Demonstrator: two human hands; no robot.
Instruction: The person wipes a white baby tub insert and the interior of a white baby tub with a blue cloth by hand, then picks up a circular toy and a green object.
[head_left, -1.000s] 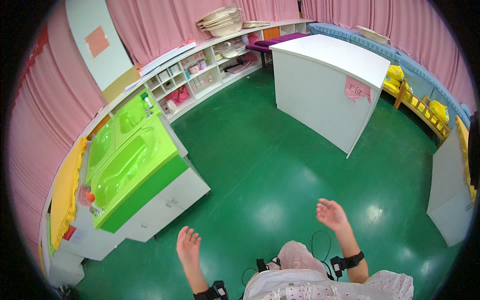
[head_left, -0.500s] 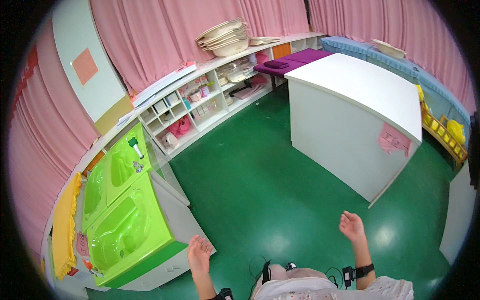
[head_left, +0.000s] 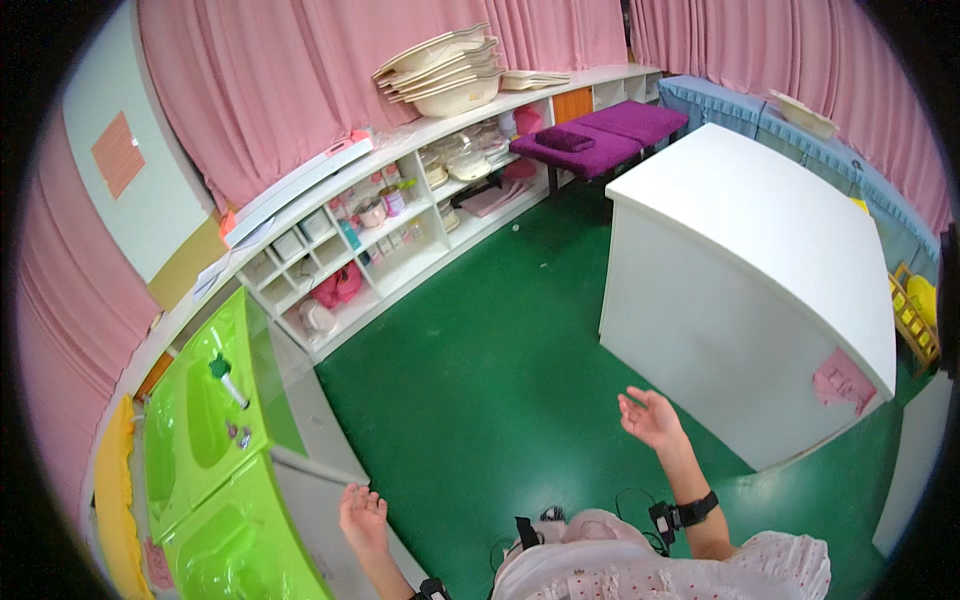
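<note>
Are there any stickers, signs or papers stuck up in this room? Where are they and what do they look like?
Pink paper label: stuck low on the side of the big white counter, roughly square, a bit crumpled.
Orange-pink paper square: on the pale wall panel at the upper left, tilted.
Small pink sticker: on the lime-green tub unit, lower left; too small to tell more.

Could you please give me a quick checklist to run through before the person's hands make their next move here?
1. Left hand free of any object: ok, open and holding nothing.
2. Right hand free of any object: ok, palm up, fingers spread, nothing in it.
3. Left hand apart from the green tub counter: cannot tell, it is close to the white cabinet side.
4. Right hand apart from the white table: ok, a gap of green floor shows between them.
5. Floor ahead free of obstacles: ok, bare green up to the shelves.
</note>
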